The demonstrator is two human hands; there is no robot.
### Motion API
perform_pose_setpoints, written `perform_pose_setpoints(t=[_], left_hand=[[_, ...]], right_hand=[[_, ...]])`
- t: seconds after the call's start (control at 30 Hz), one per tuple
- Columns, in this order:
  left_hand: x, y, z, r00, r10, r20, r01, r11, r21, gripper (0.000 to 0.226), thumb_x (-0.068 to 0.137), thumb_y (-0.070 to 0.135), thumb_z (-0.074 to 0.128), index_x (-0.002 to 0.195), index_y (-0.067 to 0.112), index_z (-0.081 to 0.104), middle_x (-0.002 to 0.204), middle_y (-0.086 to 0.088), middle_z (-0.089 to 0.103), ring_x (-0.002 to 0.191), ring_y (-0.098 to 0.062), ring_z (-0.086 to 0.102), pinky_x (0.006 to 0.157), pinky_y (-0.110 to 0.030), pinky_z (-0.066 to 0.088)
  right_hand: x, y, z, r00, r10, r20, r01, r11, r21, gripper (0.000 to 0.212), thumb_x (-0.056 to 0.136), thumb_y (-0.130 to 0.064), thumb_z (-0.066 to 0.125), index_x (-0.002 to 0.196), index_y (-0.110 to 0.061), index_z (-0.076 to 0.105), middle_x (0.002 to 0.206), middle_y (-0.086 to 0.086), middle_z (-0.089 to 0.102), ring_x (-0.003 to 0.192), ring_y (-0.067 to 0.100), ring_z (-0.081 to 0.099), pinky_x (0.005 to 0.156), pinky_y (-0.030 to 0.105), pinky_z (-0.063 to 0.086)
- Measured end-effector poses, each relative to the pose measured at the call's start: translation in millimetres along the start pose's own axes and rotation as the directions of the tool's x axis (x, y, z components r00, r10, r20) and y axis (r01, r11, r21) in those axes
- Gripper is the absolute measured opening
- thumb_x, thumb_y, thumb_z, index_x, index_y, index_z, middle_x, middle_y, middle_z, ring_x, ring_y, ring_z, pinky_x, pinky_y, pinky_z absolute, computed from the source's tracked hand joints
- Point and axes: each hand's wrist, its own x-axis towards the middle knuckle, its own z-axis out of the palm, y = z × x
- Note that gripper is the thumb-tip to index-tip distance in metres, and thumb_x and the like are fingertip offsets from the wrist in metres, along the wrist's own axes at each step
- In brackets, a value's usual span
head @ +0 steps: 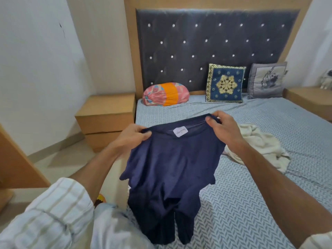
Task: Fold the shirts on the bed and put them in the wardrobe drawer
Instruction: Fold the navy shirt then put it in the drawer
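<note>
Bed: the bed (251, 203), sheeted in a blue pattern, is filling the right of the frame below a tufted headboard (206, 47).
Navy shirt: the navy shirt (170, 177) is hanging at centre frame, probably so it drapes straight before folding.
Left hand: the left hand (129, 139) is pinching one shoulder.
Right hand: the right hand (222, 128) is pinching the other.
Cream shirt: a cream shirt (256, 148) is lying crumpled at right, awaiting its turn.

Matt navy cloth is seen in the shirt (170, 168); the headboard (206, 47) is tufted, the nightstand (106, 114) smooth wood.
</note>
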Motion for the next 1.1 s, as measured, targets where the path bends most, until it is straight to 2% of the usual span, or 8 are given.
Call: perform_pose_setpoints(t=[0.23,0.37,0.47,0.53,0.6,0.8,0.93,1.1], left_hand=[[-5.1,37.7,4.3,0.949,0.141,-0.283,-0.137,0.990,0.032,0.034,0.103,0.031,0.047,0.088,0.004,0.061,0.079,-0.003,0.056,0.074,-0.016,0.047,0.069,-0.035,0.036],[-21.3,56.1,-6.2,0.976,0.198,-0.089,-0.173,0.957,0.233,0.033,0.079,0.051,0.077,0.088,0.021,0.064,0.081,0.010,0.065,0.075,-0.011,0.058,0.067,-0.031,0.045],[-26.9,57.8,-12.6,0.971,0.159,0.176,-0.237,0.659,0.713,0.040,0.064,0.047,0.081,0.091,0.020,0.068,0.088,0.004,0.070,0.084,-0.019,0.065,0.070,-0.033,0.051],[-24.6,55.6,-5.6,0.977,0.137,0.161,-0.203,0.393,0.897,0.021,0.080,0.031,0.073,0.093,0.016,0.067,0.096,-0.005,0.070,0.092,-0.027,0.065,0.071,-0.034,0.050],[-21.5,50.1,2.7,0.991,0.129,0.034,-0.079,0.365,0.928,0.013,0.086,0.022,0.061,0.095,0.015,0.066,0.098,-0.007,0.069,0.090,-0.029,0.065,0.067,-0.034,0.049],[15.7,11.1,20.3,0.895,-0.419,-0.154,0.439,0.888,0.138,0.024,0.089,0.005,0.041,0.097,-0.003,0.062,0.088,-0.026,0.069,0.056,-0.037,0.071,0.061,-0.051,0.062],[51.1,15.2,32.7,0.870,-0.488,-0.068,0.388,0.763,-0.517,0.022,0.100,-0.002,0.038,0.095,0.001,0.059,0.091,-0.018,0.060,0.077,-0.033,0.061,0.055,-0.051,0.061],[111.1,83.0,-2.2,0.924,-0.309,-0.226,-0.034,0.522,-0.852,0.028,0.101,-0.003,0.037,0.088,0.011,0.058,0.082,-0.007,0.065,0.082,-0.020,0.059,0.072,-0.031,0.055]], right_hand=[[-15.4,-15.4,-33.8,0.991,-0.021,0.134,0.032,0.996,-0.079,0.033,0.092,-0.048,0.064,0.085,-0.016,0.063,0.084,0.002,0.065,0.079,0.016,0.061,0.071,0.035,0.045],[-24.2,-18.0,-63.8,0.872,0.140,0.469,-0.040,0.975,-0.217,0.018,0.074,-0.029,0.088,0.083,-0.019,0.076,0.083,-0.001,0.077,0.081,0.016,0.072,0.075,0.034,0.056],[-22.6,-9.5,-78.3,0.845,0.242,0.477,-0.001,0.892,-0.451,0.017,0.076,-0.021,0.085,0.086,-0.011,0.076,0.084,0.004,0.077,0.082,0.022,0.073,0.077,0.040,0.058],[-18.6,-2.6,-81.1,0.846,0.294,0.444,0.015,0.820,-0.572,0.016,0.086,-0.025,0.076,0.087,-0.009,0.075,0.089,0.007,0.075,0.085,0.025,0.071,0.076,0.040,0.057],[-15.4,8.5,-78.5,0.853,0.355,0.383,-0.051,0.787,-0.615,0.021,0.095,-0.026,0.064,0.087,-0.008,0.071,0.090,0.010,0.071,0.083,0.025,0.067,0.067,0.035,0.053],[-4.6,59.4,-49.5,0.795,0.567,0.213,-0.549,0.823,-0.144,0.024,0.099,-0.002,0.042,0.104,0.004,0.064,0.083,0.021,0.064,0.061,0.030,0.068,0.051,0.033,0.058],[32.6,47.5,-26.6,0.775,0.604,0.186,-0.622,0.676,0.395,0.025,0.099,0.008,0.036,0.106,0.007,0.060,0.095,0.023,0.065,0.074,0.036,0.068,0.054,0.039,0.062],[112.0,-19.5,-28.4,0.886,0.460,0.058,-0.359,0.601,0.714,0.033,0.101,0.003,0.032,0.095,-0.007,0.063,0.103,0.014,0.068,0.098,0.029,0.065,0.081,0.036,0.059]])
